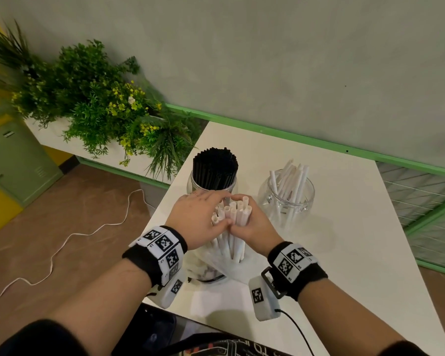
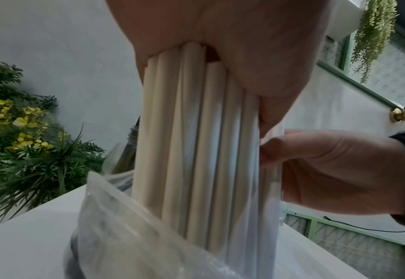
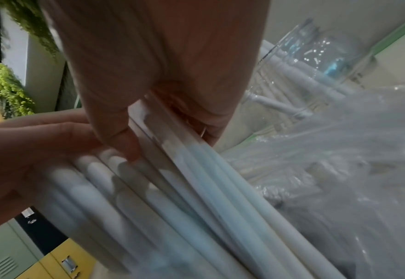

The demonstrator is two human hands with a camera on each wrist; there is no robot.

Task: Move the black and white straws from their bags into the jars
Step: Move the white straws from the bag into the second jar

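A bundle of white straws (image 1: 235,217) stands upright on the white table, its lower end inside a clear plastic bag (image 1: 211,265). My left hand (image 1: 203,217) grips the bundle from the left and my right hand (image 1: 252,224) grips it from the right, thumbs meeting at the front. The left wrist view shows the white straws (image 2: 196,141) rising out of the bag (image 2: 124,236). In the right wrist view the straws (image 3: 172,188) run under my fingers. Behind stand a glass jar packed with black straws (image 1: 215,168) and a glass jar (image 1: 285,199) holding several white straws.
The white table (image 1: 344,253) has its left edge close beside the black-straw jar. A planter with green and yellow plants (image 1: 100,104) lies to the left, a wall behind. A white cable (image 1: 62,242) trails on the floor.
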